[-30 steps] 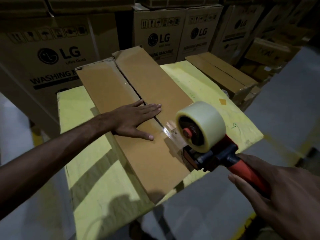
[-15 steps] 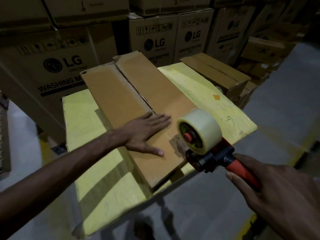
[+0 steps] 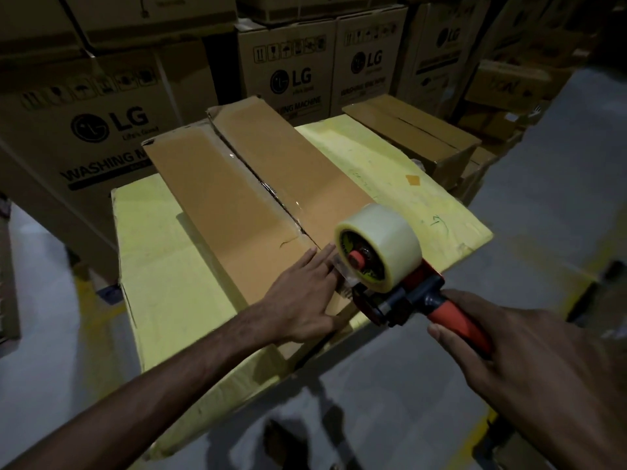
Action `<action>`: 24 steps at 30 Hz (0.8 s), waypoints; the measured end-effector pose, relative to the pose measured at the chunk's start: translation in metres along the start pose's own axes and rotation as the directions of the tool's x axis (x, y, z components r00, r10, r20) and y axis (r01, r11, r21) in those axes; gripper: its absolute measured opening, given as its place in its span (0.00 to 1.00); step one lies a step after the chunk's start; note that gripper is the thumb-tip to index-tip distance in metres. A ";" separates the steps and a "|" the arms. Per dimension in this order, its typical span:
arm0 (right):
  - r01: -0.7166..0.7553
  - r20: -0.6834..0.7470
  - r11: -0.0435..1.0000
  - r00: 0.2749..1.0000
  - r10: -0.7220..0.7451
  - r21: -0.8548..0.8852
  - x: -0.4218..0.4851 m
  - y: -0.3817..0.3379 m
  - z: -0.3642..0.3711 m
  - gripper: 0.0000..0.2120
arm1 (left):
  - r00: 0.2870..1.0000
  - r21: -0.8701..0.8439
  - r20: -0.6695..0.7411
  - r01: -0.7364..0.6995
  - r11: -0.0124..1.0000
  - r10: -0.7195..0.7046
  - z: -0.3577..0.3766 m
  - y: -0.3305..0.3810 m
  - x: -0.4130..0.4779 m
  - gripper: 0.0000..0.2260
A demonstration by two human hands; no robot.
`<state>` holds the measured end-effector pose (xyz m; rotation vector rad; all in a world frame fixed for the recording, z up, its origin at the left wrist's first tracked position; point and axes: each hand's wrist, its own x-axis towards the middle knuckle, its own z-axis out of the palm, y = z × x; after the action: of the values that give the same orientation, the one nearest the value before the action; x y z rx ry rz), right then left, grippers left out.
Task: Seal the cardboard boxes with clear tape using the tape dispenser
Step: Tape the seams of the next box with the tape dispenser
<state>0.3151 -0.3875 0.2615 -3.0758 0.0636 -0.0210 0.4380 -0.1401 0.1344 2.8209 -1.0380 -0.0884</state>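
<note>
Left hand (image 3: 307, 296) presses flat on the cardboard box (image 3: 244, 201); right hand (image 3: 529, 364) grips the tape dispenser (image 3: 390, 262).

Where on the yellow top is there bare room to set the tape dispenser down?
Widest free patch: yellow tabletop right of the long brown cardboard box, out to the table's edge. A narrower strip runs along the box's left side. Crowded: the box's near end, where the left hand and red-handled tape dispenser meet.
</note>
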 end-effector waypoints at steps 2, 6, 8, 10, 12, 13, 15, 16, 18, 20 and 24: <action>0.021 -0.035 0.999 0.999 -0.022 -0.024 0.004 -0.004 -0.001 0.32 | 1.000 0.044 -0.004 -0.002 0.999 0.003 0.000 -0.008 0.007 0.44; 0.064 -0.126 0.998 0.990 -0.061 0.013 0.025 -0.015 0.007 0.26 | 0.999 0.104 0.007 0.040 0.994 -0.041 -0.006 -0.041 0.026 0.42; 0.113 -0.200 0.992 0.975 -0.101 0.052 0.040 -0.018 0.018 0.23 | 0.999 0.119 0.004 0.045 0.992 -0.045 -0.009 -0.059 0.033 0.42; 0.142 -0.230 0.988 0.965 -0.126 0.053 0.051 -0.022 0.026 0.22 | 0.999 0.121 -0.004 0.039 0.992 -0.038 -0.012 -0.070 0.035 0.41; 0.153 -0.247 0.986 0.960 -0.133 0.067 0.053 -0.021 0.030 0.22 | 1.000 0.122 0.000 0.026 0.992 -0.026 -0.014 -0.072 0.036 0.39; 0.158 -0.260 0.985 0.956 -0.133 0.076 0.052 -0.018 0.031 0.23 | 1.000 0.117 0.002 0.022 0.993 -0.022 -0.014 -0.071 0.036 0.39; 0.140 -0.240 0.987 0.964 -0.117 0.081 0.046 -0.011 0.030 0.23 | 1.000 0.107 0.012 0.027 0.994 -0.028 -0.014 -0.070 0.037 0.39; 0.125 -0.209 0.990 0.972 -0.109 0.063 0.043 -0.007 0.030 0.24 | 0.999 0.102 0.019 0.030 0.994 -0.032 -0.013 -0.071 0.038 0.39; 0.093 -0.123 0.995 0.989 -0.088 0.038 0.035 0.006 0.029 0.27 | 0.999 0.097 0.033 0.031 0.995 -0.034 -0.013 -0.073 0.039 0.40; 0.060 -0.083 0.995 0.995 -0.053 0.079 0.025 0.019 0.026 0.31 | 0.999 0.107 0.042 0.030 0.994 -0.035 -0.012 -0.074 0.039 0.40; 0.046 -0.084 0.994 0.996 -0.038 0.097 0.014 0.026 0.023 0.32 | 0.999 0.113 0.045 0.023 0.993 -0.028 -0.010 -0.072 0.040 0.41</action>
<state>0.3283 -0.4126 0.2371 -2.9762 0.0023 -0.1482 0.5155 -0.1106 0.1330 2.9471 -1.0486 -0.1013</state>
